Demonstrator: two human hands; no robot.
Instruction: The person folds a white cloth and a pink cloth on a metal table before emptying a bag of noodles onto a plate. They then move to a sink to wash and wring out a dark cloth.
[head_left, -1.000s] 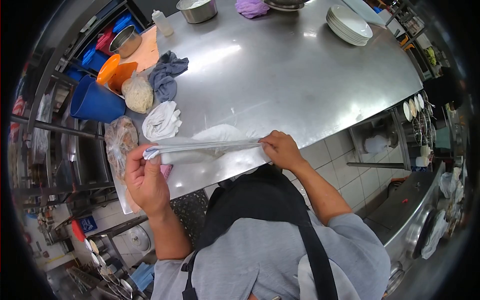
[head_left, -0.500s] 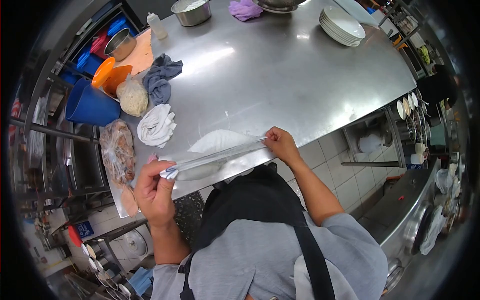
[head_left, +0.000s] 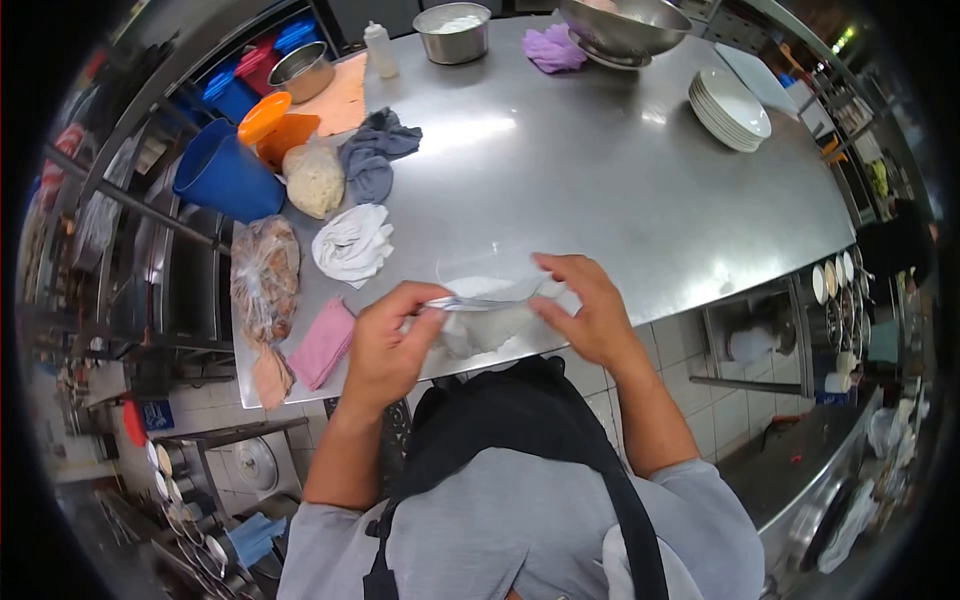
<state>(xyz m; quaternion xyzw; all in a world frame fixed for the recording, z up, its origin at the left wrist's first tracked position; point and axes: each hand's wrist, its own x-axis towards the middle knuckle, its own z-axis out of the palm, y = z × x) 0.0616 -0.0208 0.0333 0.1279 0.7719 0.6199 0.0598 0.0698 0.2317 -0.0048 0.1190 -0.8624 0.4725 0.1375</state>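
My left hand (head_left: pixel 388 345) and my right hand (head_left: pixel 588 308) both pinch the top edge of a clear plastic bag (head_left: pixel 487 312) holding something white. The bag rests on the near edge of the steel table (head_left: pixel 600 180), and my hands are close together over it. A pink cloth (head_left: pixel 322 343) lies just left of my left hand, and a crumpled white cloth (head_left: pixel 352 243) sits beyond it.
Along the table's left side are a bag of brownish food (head_left: pixel 264 278), a bag of pale noodles (head_left: pixel 314 178), a grey rag (head_left: pixel 373 155), a blue jug (head_left: pixel 226 174) and orange bowls (head_left: pixel 277 130). Far side: metal bowls (head_left: pixel 452 18), purple cloth (head_left: pixel 553 47), stacked white plates (head_left: pixel 729 108).
My hands have come together: the bag's top, stretched wide between them earlier, is now bunched short. My left hand moved right toward the right one.
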